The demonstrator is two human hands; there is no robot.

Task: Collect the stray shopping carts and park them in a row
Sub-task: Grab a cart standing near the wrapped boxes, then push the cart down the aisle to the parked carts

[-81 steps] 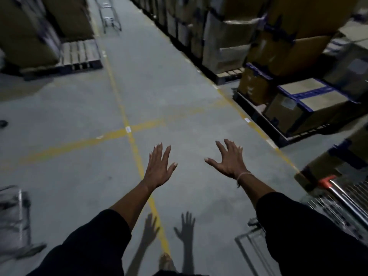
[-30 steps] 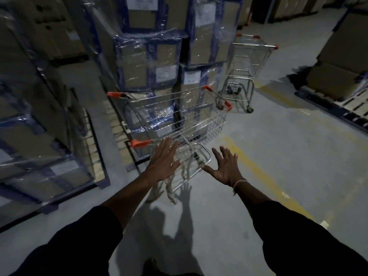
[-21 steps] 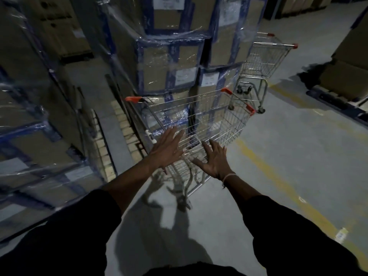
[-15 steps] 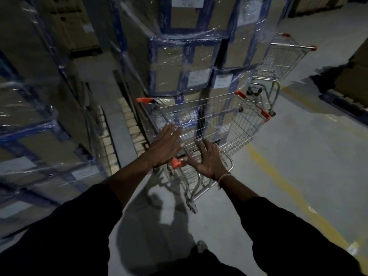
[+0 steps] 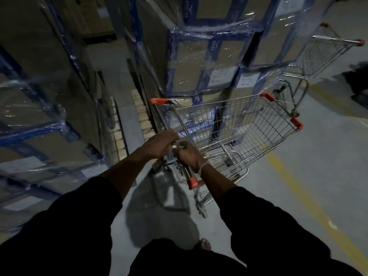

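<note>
Hands, two, left hand and right hand grip curled on near cart handle, second cart beyond

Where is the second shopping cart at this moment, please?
In the head view, the second cart stands at the upper right, beyond the cart being held, beside the wrapped boxes.

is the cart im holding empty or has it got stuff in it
Empty, as far as shows. Through the near cart's wire basket you see only floor and the wrapped boxes behind it. Both hands, left and right, grip its handle.
</note>
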